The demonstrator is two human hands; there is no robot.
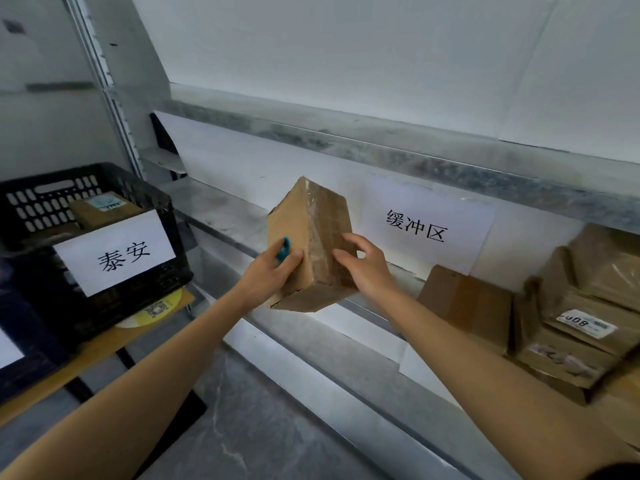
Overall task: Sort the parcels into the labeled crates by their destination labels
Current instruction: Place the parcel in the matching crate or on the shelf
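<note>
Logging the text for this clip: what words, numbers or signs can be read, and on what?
"泰安": sign on the black crate.
"缓冲区": sheet on the shelf back.
"08", partly cut: label on a stacked parcel.
Crate parcel's label: too blurred.

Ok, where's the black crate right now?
The black crate sits at the left of the head view, on a brown board, left of the raised cardboard parcel.
</note>
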